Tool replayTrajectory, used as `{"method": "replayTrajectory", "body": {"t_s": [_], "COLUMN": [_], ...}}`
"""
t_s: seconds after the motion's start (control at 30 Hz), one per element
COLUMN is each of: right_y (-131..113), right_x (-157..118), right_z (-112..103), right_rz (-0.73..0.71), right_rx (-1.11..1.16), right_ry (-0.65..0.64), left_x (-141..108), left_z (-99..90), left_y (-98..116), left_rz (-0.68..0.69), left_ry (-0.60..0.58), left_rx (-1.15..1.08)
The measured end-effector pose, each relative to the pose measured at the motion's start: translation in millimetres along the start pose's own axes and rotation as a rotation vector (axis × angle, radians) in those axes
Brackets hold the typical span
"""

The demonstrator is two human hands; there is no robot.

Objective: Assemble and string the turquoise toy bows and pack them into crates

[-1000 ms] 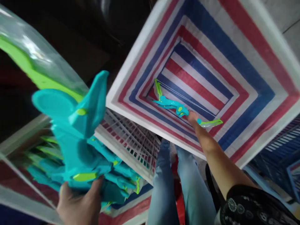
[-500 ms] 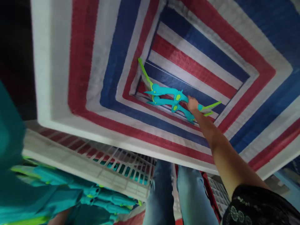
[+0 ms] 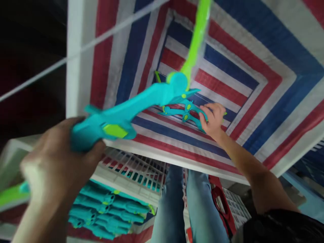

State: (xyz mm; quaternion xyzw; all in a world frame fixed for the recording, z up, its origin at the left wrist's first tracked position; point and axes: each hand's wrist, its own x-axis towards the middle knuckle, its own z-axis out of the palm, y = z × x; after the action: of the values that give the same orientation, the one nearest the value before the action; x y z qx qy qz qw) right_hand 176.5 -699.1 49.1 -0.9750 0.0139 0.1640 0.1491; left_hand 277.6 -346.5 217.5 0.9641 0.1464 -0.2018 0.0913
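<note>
Since half a second ago, the left hand point(image 3: 59, 157) has risen from low at the left edge to beside the near left corner of a big white-rimmed bin lined with red, white and blue striped sheeting point(image 3: 76, 67), while the right hand point(image 3: 214, 116) has loosened and sits higher inside it. Leftmost, the left hand is closed around the middle of a long teal plastic bow-shaped piece with lime-green limbs point(image 3: 144, 103), blurred, which slants across in front of the bin's left part; a thin pale string point(image 3: 83, 50) crosses the bin's left rim. Below the bin's near left side, a stack of similar teal pieces point(image 3: 106, 207) lies beside a white plastic lattice wall point(image 3: 126, 184). On the bin's floor, toward its near wall, two more teal-and-lime bow-shaped pieces point(image 3: 186, 117) lie side by side, partly hidden by the held one. At their right ends is the right hand, thumb and fingers parted; whether it touches them I cannot tell. Below the bin's near rim stand legs in blue jeans point(image 3: 169, 206), with a red object point(image 3: 222, 202) and a white slotted plastic basket point(image 3: 235, 204) to their right.
</note>
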Motion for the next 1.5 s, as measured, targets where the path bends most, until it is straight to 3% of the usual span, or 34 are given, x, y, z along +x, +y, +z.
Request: {"method": "replayTrajectory", "body": {"t_s": [0.1,0.17,0.23,0.3,0.37,0.47,0.53,0.6,0.67,0.83,1.0,1.17,1.3,1.4,1.5], "right_y": [-25,-29,-17,11,48,99,119,128,130,132,133,130,123,105,83], "right_x": [5,31,65,94,107,105,100,101,108,121,116,124,126,109,80], "right_z": [-69,-90,-88,-70,-42,5,38,70,100,153,170,179,181,180,184], "right_rz": [-0.191,-0.256,-0.232,-0.136,-0.019,0.146,0.229,0.251,0.240,0.261,0.274,0.249,0.263,0.272,0.163], "right_rx": [0.004,-0.002,-0.017,-0.037,-0.059,-0.084,-0.091,-0.080,-0.050,-0.010,-0.067,-0.038,-0.096,-0.166,-0.158], "right_ry": [-0.024,-0.078,-0.127,-0.172,-0.217,-0.298,-0.344,-0.371,-0.378,-0.374,-0.341,-0.277,-0.218,-0.141,-0.146], "left_x": [29,51,72,88,96,96,94,95,100,106,98,96,98,101,103], "left_z": [8.5,25.8,52.1,84.4,119.1,172.1,207.3,241.8,273.6,328.6,348.9,361.9,369.9,370.4,367.5], "left_y": [64,111,152,181,193,181,159,135,116,106,116,112,112,113,113], "left_rz": [0.314,0.556,0.747,0.883,0.955,0.939,0.825,0.652,0.521,0.404,0.392,0.456,0.443,0.453,0.482], "left_ry": [-0.139,-0.262,-0.363,-0.327,-0.228,-0.204,-0.363,-0.597,-0.755,-0.756,-0.715,-0.652,-0.686,-0.747,-0.788], "left_rx": [0.191,0.226,0.175,0.055,-0.044,-0.043,0.088,0.271,0.389,0.368,0.299,0.236,0.229,0.234,0.237]}}
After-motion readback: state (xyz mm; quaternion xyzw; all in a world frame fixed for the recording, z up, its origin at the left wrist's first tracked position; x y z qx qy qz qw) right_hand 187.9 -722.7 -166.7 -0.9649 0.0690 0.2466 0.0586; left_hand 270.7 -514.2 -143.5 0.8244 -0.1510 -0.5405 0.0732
